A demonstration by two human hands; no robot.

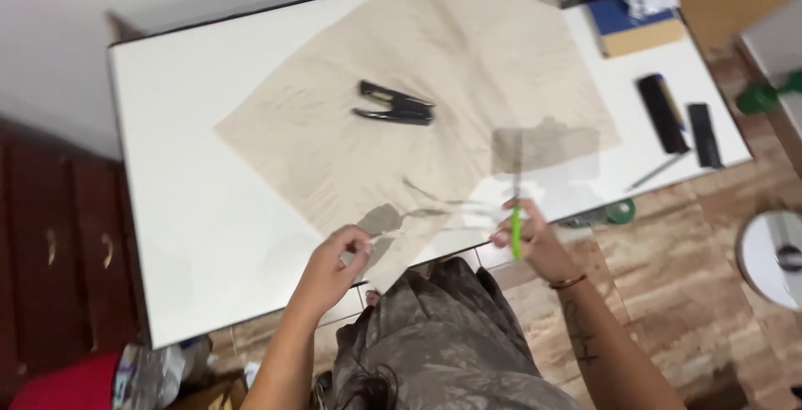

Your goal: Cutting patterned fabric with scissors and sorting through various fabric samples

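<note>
The right hand (535, 239), low and right of centre, was closed around a green pen (516, 233) whose long axis ran nearly vertical in the frame, just off the near edge of the white table (192, 209). The left hand (338, 264) pinched the beige cloth (434, 84) at its lowest corner, over that same edge. Bare tabletop lay open to the left. A black stapler (397, 103) rested mid-cloth, lying roughly horizontal.

White table (192, 209) — beige cloth (468, 67), blue-tan book (639, 30), black cases (664, 113) directly on it.
</note>
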